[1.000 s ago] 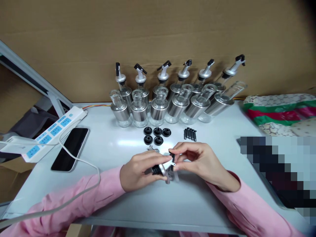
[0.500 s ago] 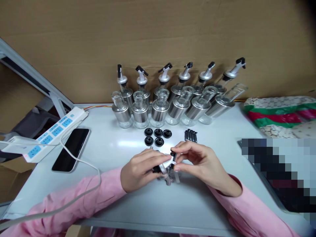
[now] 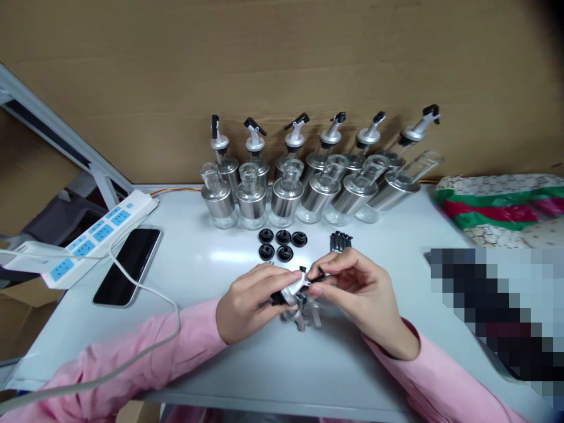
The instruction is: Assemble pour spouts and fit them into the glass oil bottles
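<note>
Wrapped round a silver pourer spout [image 3: 291, 291] with a black stopper is my left hand [image 3: 255, 299]. My right hand [image 3: 359, 291] pinches a small black lever [image 3: 319, 275] at the spout's tip. Beneath the hands, several silver spout parts [image 3: 301, 320] lie on the table, partly hidden. Several black round stoppers [image 3: 284, 253] sit beyond my left hand, and a row of small black levers [image 3: 341, 241] lies beyond my right.
Glass bottles with steel bands [image 3: 286, 200] stand in two rows, the back row fitted with spouts [image 3: 294, 140]. At the left are a phone [image 3: 127, 267], a power strip [image 3: 101, 235] and a cable; a patterned bag [image 3: 497, 202] lies at the right.
The black lever in my right hand has swung from upright to pointing rightward. The right wrist has shifted slightly left, while my left hand still holds the spout.
</note>
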Motion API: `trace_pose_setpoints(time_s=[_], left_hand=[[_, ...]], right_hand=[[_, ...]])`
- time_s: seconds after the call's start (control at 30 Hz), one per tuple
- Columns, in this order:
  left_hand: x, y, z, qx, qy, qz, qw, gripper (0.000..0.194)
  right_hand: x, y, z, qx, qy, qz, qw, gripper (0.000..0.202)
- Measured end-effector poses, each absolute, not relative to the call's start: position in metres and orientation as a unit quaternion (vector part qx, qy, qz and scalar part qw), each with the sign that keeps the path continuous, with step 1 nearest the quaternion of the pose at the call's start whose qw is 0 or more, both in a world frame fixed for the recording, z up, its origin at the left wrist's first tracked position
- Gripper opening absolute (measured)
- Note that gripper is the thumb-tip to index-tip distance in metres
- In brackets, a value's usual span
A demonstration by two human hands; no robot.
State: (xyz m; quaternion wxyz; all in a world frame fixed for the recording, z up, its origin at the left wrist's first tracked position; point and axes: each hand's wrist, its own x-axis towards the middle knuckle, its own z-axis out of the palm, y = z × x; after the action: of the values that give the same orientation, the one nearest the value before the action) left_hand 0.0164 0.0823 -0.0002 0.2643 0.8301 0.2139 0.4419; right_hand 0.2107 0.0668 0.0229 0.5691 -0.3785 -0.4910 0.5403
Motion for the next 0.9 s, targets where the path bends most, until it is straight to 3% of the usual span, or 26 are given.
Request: trace_pose_setpoints(time_s=[0.17, 0.63, 0.9], left_hand=[[0.017, 0.084, 0.0, 0.83, 0.206, 0.443, 0.268, 0.041], [0.018, 0.085, 0.004, 0.851, 0.181, 0.427, 0.245, 0.032], [0.019, 0.084, 0.006, 0.846, 0.178, 0.433, 0.255, 0.032]], right_hand=[[0.212, 0.069, 0.025, -0.372, -0.491, 0.565, 0.549, 0.016], [0.221, 0.071, 0.028, -0.341, -0.518, 0.618, 0.483, 0.02], [0.228, 0.074, 0.03, -0.31, -0.536, 0.648, 0.443, 0.047]])
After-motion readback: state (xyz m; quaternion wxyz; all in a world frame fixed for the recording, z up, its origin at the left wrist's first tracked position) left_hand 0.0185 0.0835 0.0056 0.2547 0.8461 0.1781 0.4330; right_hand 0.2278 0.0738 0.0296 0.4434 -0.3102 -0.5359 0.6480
